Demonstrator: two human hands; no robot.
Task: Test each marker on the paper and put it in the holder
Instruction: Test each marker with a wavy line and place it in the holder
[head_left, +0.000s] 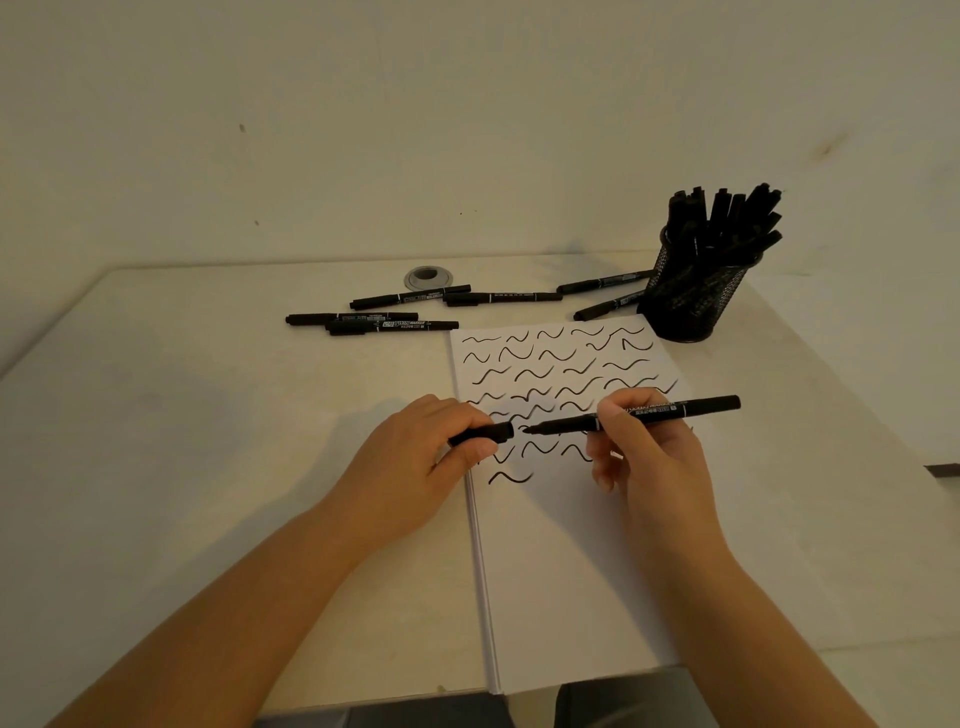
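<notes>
Holding an uncapped black marker (639, 414) nearly level above the paper (571, 545), the right hand (649, 452) has its fingers (610, 415) clamped round the barrel, the tip pointing left. The left hand (415, 457) pinches the marker's cap (480, 434) between curled fingers and thumb, the cap's open end just beside the tip but apart from it. The paper lies on the pale surface (208, 467), its upper part filled with rows of black wavy strokes (the lowest one (510, 477) sits alone below the hands). Behind the paper's far right corner stands a black mesh holder (691, 301), crowded with black markers standing upright or leaning. Six more capped markers (395, 325) lie loose on the surface beyond the paper, two of them beside the holder. A round grey grommet (427, 277) sits near the back edge.
</notes>
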